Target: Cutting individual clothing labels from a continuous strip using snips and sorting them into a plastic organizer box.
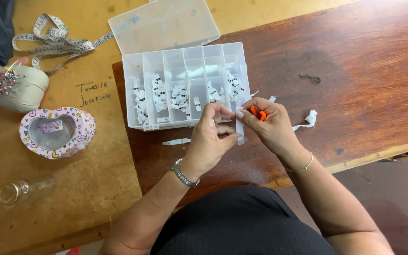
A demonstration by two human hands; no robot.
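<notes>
A: Largest items first?

B: Dark wooden table (355,71), filling the view from 12 to 4 o'clock; beside it a tan work surface (95,156) at 9 o'clock.

A: Next?

B: Clear plastic compartment box (138,120), lid open, just above centre towards 11 o'clock. Its compartments hold small white printed tags.

A: And on the tan surface?

B: Heart-shaped patterned tin (56,132) at 9 o'clock; a cream pincushion (22,87) stuck with pins at 10 o'clock; a coiled measuring tape (55,40) at 11 o'clock; a clear glass bottle (22,190) lying at 8 o'clock.

A: The hands?

B: Left hand (208,139), at centre, wristwatch on the wrist, its thumb and fingers pinching a white strip (240,127). Right hand (272,125), just to the 3 o'clock side, touching the left, fingers curled closed round a small orange tool (258,112) and also meeting the strip.

A: Where does the strip sit?

B: Upright between both hands, just in front of the box's near wall.

A: Smallest items?

B: One loose white strip (176,141) on the table at 9 o'clock of the hands; one crumpled white scrap (310,118) at 3 o'clock.
</notes>
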